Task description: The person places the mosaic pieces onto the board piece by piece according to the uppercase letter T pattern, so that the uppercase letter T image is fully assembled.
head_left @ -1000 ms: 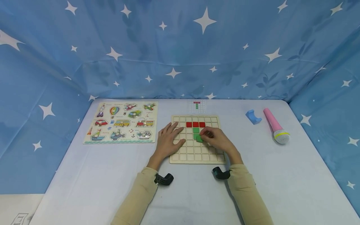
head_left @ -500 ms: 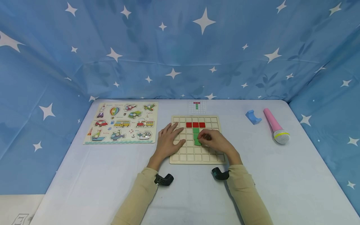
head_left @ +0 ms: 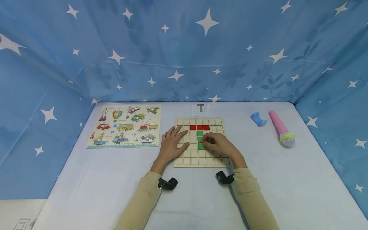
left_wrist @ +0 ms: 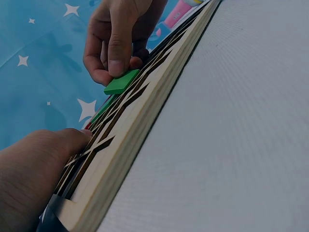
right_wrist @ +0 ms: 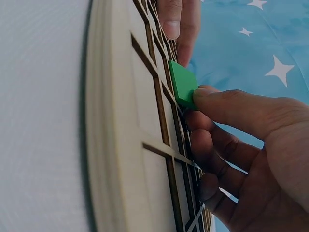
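The wooden grid board [head_left: 194, 153] lies flat with a row of red square tiles [head_left: 199, 127] near its far side. Below the middle red one, green tiles [head_left: 200, 133] run toward the near edge. My right hand [head_left: 220, 143] pinches a green square tile [right_wrist: 182, 84] between thumb and fingers, just below that column. In the right wrist view this tile stands tilted at the grid, not flat in a cell. My left hand [head_left: 170, 143] rests on the board's left side, fingers spread. The right fingers partly hide the column's lower end.
A small card [head_left: 201, 113] with a red and green T pattern lies behind the board. To the left is a vehicle puzzle board [head_left: 135, 134]. A blue curved block [head_left: 258, 119] and a pink toy microphone [head_left: 279, 124] lie to the right.
My right hand has shifted slightly left, and the green tile it pinches has come toward the near edge, below the green column. The left hand has stayed in place.
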`<state>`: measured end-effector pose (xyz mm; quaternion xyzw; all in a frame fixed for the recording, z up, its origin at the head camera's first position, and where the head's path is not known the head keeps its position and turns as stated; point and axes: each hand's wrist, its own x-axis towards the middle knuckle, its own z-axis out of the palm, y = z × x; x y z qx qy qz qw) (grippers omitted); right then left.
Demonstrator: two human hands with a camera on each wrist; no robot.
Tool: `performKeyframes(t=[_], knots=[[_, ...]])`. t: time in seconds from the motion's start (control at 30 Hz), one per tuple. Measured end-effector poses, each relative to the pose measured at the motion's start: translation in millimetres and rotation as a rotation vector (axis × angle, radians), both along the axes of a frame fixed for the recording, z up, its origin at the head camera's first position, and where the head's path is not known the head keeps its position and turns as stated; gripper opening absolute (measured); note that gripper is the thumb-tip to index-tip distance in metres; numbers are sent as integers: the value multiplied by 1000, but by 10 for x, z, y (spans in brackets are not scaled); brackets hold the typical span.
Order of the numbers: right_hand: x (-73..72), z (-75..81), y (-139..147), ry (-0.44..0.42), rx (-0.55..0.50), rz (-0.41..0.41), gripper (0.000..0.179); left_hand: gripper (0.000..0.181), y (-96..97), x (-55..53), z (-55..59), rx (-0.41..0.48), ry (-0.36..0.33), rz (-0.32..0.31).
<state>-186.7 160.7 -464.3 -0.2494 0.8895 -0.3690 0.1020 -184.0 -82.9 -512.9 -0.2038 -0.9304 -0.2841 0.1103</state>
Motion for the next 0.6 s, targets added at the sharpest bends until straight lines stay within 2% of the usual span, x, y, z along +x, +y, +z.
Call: performKeyframes(t=[0.6], knots=[[-12,-18,-15,36,-4,11,8,51,10,5,3,0,1,2]])
